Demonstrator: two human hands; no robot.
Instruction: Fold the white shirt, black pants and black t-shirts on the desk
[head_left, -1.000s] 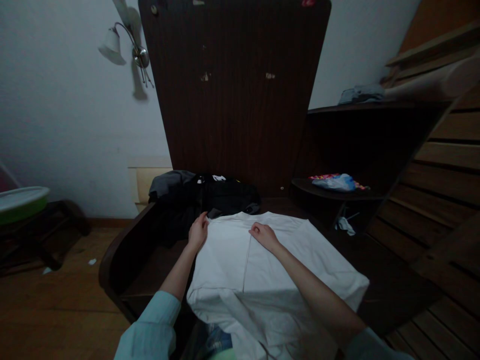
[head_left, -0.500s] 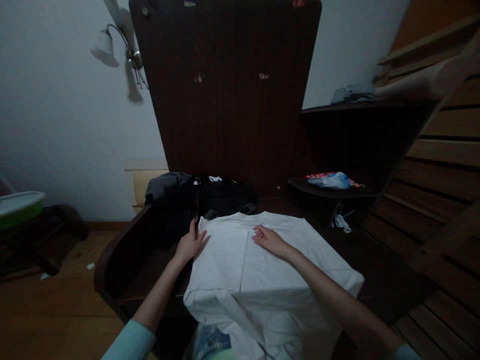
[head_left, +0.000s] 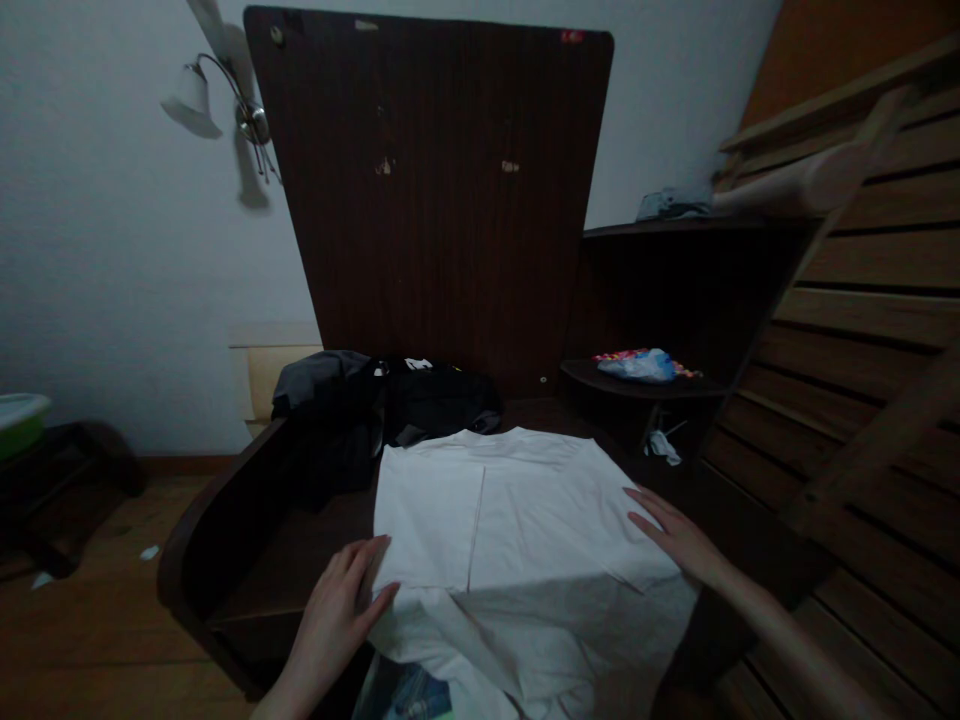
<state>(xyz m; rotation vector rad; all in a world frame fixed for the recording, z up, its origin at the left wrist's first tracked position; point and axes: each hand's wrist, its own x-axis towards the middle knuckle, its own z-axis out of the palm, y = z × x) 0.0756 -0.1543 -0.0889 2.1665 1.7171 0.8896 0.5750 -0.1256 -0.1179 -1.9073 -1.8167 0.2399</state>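
Note:
A white shirt [head_left: 536,520] is spread over the dark wooden desk, with one vertical fold edge on its left part. Its near end hangs over the front in loose creases. At the shirt's left edge is my left hand [head_left: 337,605], thumb and fingers apart and touching the cloth. My right hand [head_left: 679,535] rests on the right edge, fingers stretched out over the fabric. Neither hand is closed on anything. Behind the shirt lies a pile of black and grey clothes [head_left: 442,395].
The dark desk [head_left: 255,570] has a raised, curved left side and a tall back panel [head_left: 450,230]. To the right, a corner shelf [head_left: 637,385] holds a blue plastic bag [head_left: 649,367]. Wooden slats [head_left: 862,320] lean at far right. A green-and-white basin [head_left: 21,425] stands at left.
My left hand has come nearer along the shirt's left edge. My right hand has moved from the middle fold to the right edge and opened. The view has shifted slightly.

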